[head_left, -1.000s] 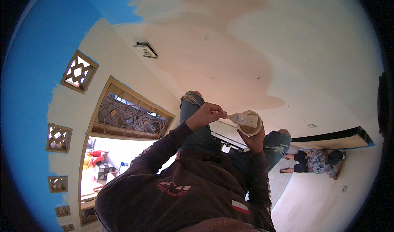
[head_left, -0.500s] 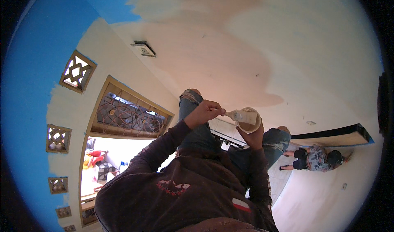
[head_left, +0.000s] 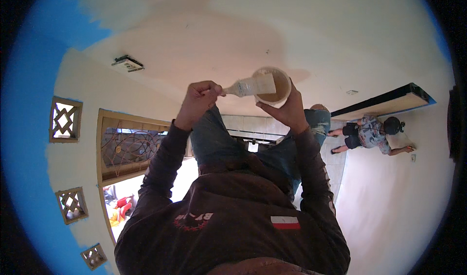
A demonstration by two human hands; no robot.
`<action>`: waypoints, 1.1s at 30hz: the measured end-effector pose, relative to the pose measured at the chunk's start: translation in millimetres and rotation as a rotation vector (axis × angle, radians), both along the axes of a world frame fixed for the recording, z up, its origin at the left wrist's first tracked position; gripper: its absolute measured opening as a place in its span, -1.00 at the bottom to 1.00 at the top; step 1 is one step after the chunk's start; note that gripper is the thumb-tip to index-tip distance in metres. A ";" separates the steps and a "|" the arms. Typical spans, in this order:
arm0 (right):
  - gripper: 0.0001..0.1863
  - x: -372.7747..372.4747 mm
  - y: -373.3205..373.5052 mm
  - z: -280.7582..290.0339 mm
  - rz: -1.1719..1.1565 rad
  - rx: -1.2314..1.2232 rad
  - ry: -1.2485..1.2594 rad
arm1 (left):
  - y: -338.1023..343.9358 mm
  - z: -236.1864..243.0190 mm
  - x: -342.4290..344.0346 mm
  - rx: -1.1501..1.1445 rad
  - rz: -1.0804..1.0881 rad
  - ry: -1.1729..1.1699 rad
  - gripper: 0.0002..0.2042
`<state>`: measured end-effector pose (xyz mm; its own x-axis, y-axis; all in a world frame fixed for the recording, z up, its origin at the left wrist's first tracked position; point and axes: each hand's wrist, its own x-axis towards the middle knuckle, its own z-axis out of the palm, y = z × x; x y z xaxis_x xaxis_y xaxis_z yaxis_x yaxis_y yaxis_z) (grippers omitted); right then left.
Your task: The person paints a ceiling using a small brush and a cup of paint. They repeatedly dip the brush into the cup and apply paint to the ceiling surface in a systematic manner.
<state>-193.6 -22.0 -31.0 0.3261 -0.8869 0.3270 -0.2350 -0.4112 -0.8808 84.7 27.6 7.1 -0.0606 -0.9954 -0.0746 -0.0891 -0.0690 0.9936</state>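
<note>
My left hand [head_left: 198, 101] is closed in a pinch around the handle of a flat paintbrush [head_left: 247, 86]. The brush lies level, its wide pale bristles over the mouth of a white tub [head_left: 284, 75] with pale paint inside. Whether the bristles touch the paint or the rim, I cannot tell. My right hand [head_left: 288, 110] grips the tub from its right and near side, thumb along the near wall. Both hands are raised in front of my knees, close to each other.
Ahead is a wall [head_left: 209, 46] with damp-looking darker patches. To the left are blue paint [head_left: 29, 129], lattice vents [head_left: 65, 120] and a grilled window [head_left: 129, 151]. A black-edged ledge [head_left: 384, 102] juts out at right, near another person [head_left: 372, 131] reaching to the wall.
Both hands, with brush and tub, have risen and shifted left in the picture as the view turned. The other person's arm is now stretched out along the wall.
</note>
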 end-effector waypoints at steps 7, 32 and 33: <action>-0.21 13.1 -9.9 44.2 0.044 -0.062 -0.075 | -10.6 27.7 10.2 -0.066 0.031 0.063 -0.75; -0.13 30.3 -62.1 232.4 0.032 -0.353 0.053 | -73.3 236.2 24.5 -0.428 0.030 -0.042 -0.63; -0.12 30.4 -62.7 235.2 0.038 -0.362 0.029 | -71.7 239.2 23.2 -0.434 0.022 -0.047 -0.62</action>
